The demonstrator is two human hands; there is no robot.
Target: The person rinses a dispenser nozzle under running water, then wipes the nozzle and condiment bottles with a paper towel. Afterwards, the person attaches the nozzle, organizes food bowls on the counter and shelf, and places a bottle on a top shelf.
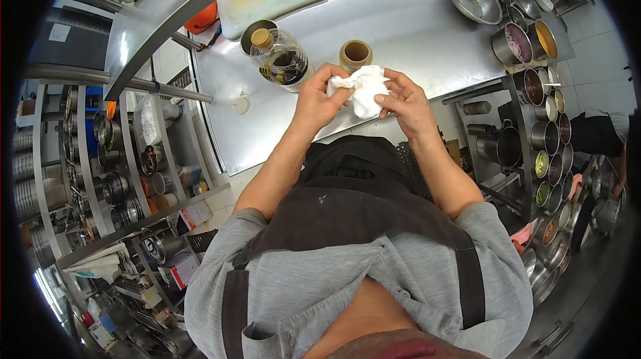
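Head view: crumpled, white, cloth-like wad point(368, 97) btwn L hand point(318, 100) & R hand point(407, 102), both pinching it, long axis approx. 10-to-4 o'clock; brown, round, open-mouthed jar point(355, 56) just beyond, approx. 12 o'clock, L fingertips nearer.

Brown jar point(355, 55): base hidden behind white cloth point(368, 96), left fingers point(332, 73). Paper label point(59, 32): print too small. Co-worker point(596, 133): cropped by lens rim.

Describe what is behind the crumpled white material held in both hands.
Partly behind the white material stands a brown jar on the metal table, its rim showing. The jar's lowest part is covered.
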